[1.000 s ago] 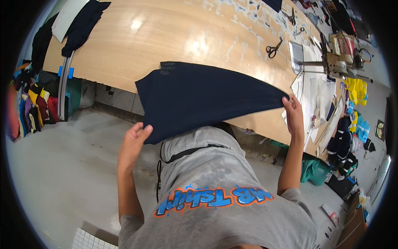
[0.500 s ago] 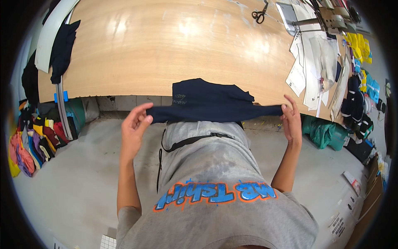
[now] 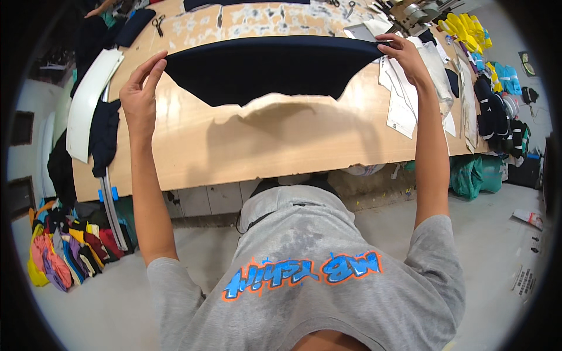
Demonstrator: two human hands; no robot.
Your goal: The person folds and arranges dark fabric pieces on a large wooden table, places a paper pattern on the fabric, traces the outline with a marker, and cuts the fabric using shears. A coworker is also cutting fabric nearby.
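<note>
A dark navy fabric piece (image 3: pixel 272 70) is stretched between my two hands, raised above the wooden table. Its long top edge is taut, while the lower edge hangs with notches and casts a shadow on the tabletop. My left hand (image 3: pixel 142 88) pinches the upper left corner between thumb and fingers. At the upper right corner, my right hand (image 3: pixel 404 55) grips the cloth the same way, with both arms reaching forward.
The wooden table (image 3: pixel 175 158) spans the front. White paper patterns (image 3: pixel 401 111) and a machine (image 3: pixel 418 14) are at right. Scissors (image 3: pixel 158 26) lie far left, near a curved white board (image 3: pixel 93 105). Colourful cloth (image 3: pixel 64 251) is heaped below left; green bags (image 3: pixel 468 177) sit below right.
Both hands have lifted the navy fabric up and forward, from the table's near edge to above the tabletop. The view now takes in more of the table's far side.
</note>
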